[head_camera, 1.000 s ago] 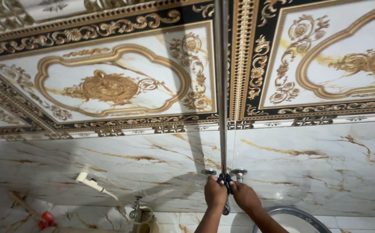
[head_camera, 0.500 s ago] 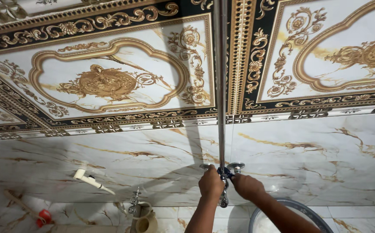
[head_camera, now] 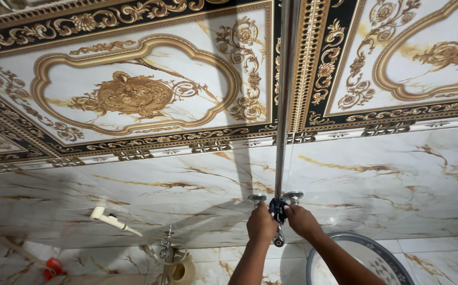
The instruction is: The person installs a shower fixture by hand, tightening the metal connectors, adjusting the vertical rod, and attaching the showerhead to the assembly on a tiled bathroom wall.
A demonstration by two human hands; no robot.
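A shower mixer valve (head_camera: pixel 278 208) is being fitted or tightened at the foot of a long chrome riser pipe (head_camera: pixel 286 95) on the marble-look wall tiles (head_camera: pixel 377 174). The left hand (head_camera: pixel 261 224) is curled closed around the valve's left side, and the right hand (head_camera: pixel 301 220) is pinched on its right side; both are touching it. Two round chrome wall flanges (head_camera: pixel 294 196) are seen just beside the hands. Judged step: mid-fitting, valve seated on the wall inlets. The next move seems to call for a firm, even twist at the couplings while the pipe is kept plumb.

Materials: glossy white tiles veined in gold, ornate black-and-gold border tiles (head_camera: pixel 134 95) above, polished metal pipe, white plastic spray handle (head_camera: pixel 113 220) lower left, a patterned round basin (head_camera: pixel 369 258) at the bottom right.
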